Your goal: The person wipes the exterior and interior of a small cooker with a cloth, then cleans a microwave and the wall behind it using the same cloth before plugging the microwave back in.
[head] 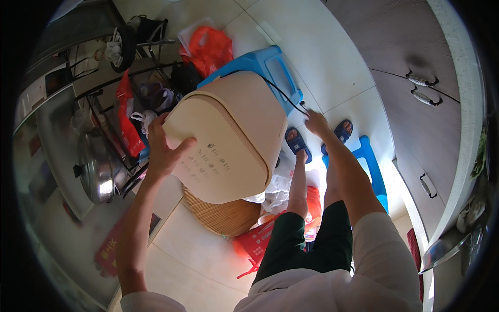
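A cream-coloured boxy kitchen appliance [218,144] with rounded corners stands tilted in the picture, its top bearing small printed icons and writing. My left hand [165,150] lies on its left edge, thumb on the top face and fingers over the side. From behind the appliance a black power cord [278,90] curves to the right. My right hand [316,123] grips that cord close to its plug end. Part of a blue plastic stool [273,58] shows behind the appliance; what the appliance rests on is mostly hidden.
A black metal rack [95,113] with a lidded steel pot [97,167] stands at left. Red plastic bags [212,48] lie beyond the stool. A round woven bamboo mat [222,212] and a red bag [257,240] are below. Another blue stool [370,163] and drawers [405,105] are at right.
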Available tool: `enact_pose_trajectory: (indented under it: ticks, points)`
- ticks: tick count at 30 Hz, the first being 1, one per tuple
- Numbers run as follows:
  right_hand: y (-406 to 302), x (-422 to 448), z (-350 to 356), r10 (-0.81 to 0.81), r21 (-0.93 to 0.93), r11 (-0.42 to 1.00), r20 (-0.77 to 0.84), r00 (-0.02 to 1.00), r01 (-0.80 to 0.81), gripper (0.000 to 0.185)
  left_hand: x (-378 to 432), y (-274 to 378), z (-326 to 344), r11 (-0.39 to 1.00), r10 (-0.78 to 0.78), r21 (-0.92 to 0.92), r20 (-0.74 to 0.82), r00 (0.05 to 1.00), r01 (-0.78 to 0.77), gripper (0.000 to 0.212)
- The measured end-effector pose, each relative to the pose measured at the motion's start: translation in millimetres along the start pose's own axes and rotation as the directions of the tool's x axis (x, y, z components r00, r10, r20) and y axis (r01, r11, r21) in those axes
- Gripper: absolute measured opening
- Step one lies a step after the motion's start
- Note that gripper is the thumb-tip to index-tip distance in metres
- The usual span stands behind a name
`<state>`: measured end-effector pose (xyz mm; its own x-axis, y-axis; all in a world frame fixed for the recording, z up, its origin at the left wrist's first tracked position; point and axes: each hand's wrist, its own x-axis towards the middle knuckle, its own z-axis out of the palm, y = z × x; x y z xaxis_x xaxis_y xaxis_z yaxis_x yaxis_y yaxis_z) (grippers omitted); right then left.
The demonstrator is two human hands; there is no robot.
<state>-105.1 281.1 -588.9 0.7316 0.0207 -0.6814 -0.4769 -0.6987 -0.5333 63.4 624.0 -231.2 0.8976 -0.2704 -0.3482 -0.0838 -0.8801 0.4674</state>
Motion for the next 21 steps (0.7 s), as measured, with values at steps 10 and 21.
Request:
enact_pose_trajectory:
  ticks: [10, 21]
  points:
    - [136, -235, -100, 0.212, -0.061, 0.971, -0.243, 0.947, -0.233, 0.011, 4, -20, 13, 0.995, 0.01, 0.101, -0.09, 0.996, -0.001, 0.089]
    - [-172, -299, -225, 0.061, 0.979, 0.045, -0.199, 0.978, 0.196, 0.031, -27, 46, 20, 0.888, -0.377, 0.106, -0.389, 0.841, 0.447, 0.106]
